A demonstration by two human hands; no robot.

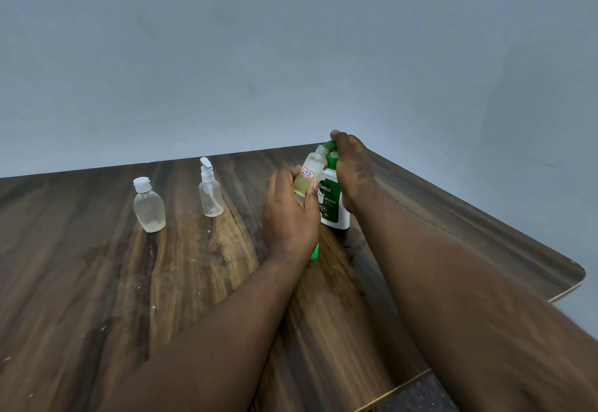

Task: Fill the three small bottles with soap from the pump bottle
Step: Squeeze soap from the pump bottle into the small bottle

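1. Three small bottles on the wooden desk (129,282): flip-cap bottle (149,207) far left, spray-top bottle (211,198) just right of it, both upright, capped and well apart from the hands; labelled bottle (309,175) lifted and tilted against the Dettol pump bottle (333,204) at centre right.
2. Left grip (291,214) wrapped round the labelled bottle's lower body, fingers and thumb curled on it, open neck just under the green pump head (330,146).
3. Right grip (351,169) draped over the pump head from the right, fingers curled down on top, palm along the pump bottle's side; by the look of it, pressing.
4. For a clean fill: keep the neck directly beneath the spout; press slowly and fully; hold the tilt steady to send soap down the inner wall; watch the yellowish level, seemingly around halfway.
5. Hidden or unclear: spout tip largely behind the right fingers, alignment not checkable; base of the labelled bottle under the left grip; green object (314,251) by the left wrist mostly covered, probably a cap; only a pale residue discernible in the flip-cap bottle.
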